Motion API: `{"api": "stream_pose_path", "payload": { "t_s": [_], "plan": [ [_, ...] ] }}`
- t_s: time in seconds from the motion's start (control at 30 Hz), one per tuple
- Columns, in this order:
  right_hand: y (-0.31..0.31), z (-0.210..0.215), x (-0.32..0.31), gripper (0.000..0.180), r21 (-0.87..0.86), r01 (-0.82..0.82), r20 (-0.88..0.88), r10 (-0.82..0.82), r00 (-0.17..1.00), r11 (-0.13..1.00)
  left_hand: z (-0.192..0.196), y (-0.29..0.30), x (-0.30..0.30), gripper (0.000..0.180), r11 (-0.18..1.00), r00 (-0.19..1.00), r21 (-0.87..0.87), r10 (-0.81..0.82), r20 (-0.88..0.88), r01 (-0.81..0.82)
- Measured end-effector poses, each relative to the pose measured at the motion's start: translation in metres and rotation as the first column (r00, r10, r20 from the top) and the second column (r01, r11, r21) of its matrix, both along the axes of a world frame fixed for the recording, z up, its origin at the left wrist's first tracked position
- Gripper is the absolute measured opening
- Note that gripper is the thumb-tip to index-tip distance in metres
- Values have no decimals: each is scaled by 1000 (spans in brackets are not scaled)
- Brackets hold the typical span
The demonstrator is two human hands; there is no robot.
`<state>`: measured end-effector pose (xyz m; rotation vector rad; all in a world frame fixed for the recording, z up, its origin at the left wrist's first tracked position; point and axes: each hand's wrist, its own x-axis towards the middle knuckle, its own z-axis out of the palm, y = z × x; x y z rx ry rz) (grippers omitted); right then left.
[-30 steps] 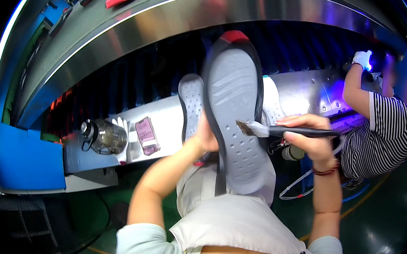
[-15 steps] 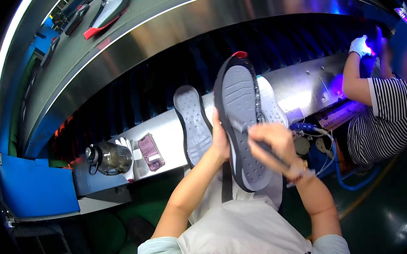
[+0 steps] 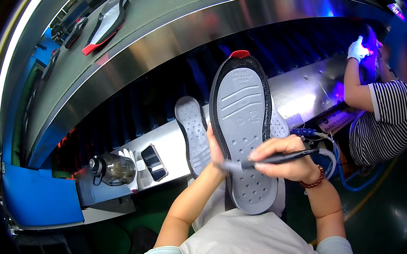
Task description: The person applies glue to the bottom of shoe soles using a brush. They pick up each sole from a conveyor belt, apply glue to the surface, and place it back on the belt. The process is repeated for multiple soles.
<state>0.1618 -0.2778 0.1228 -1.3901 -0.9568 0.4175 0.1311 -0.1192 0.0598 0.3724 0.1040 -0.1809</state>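
My left hand (image 3: 214,150) grips a shoe sole (image 3: 242,118) by its left edge. The sole stands toe-up above my lap, its grey inner face toward me, with a black rim and a red tip at the far end. In my right hand (image 3: 286,160) is a slim black-handled brush (image 3: 276,159), pinched in the fingers and lying across the lower half of the sole. Its blurred pale bristles are at the left rim, close to my left fingers; whether they touch the rim I cannot tell. A pale tube shows by the handle's rear end.
A second grey sole (image 3: 194,133) lies on the metal ledge (image 3: 174,152), another (image 3: 277,124) partly hidden. Left are a phone (image 3: 154,162), white gloves (image 3: 130,159) and a bottle (image 3: 118,169). A conveyor belt (image 3: 161,7) carries soles. At right a co-worker (image 3: 386,117) works under violet light.
The sole has turned more squarely toward me. My right hand's brush has swung from the sole's right side across to its left rim. The phone's lit screen has gone dark.
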Motion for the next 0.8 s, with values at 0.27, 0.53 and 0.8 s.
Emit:
{"api": "stream_pose_path", "payload": {
  "t_s": [0.27,0.53,0.8],
  "plan": [
    [-2,3,1,18,19,80,127,-82,989,997,2,4,4,81,987,993,106,116,30,-119],
    [-10,13,2,20,-1,50,234,-49,971,999,8,22,33,89,910,919,181,336,206,-373],
    [-21,12,3,18,-17,22,241,-17,970,1000,33,32,40,94,920,859,139,276,431,-366]
  ]
}}
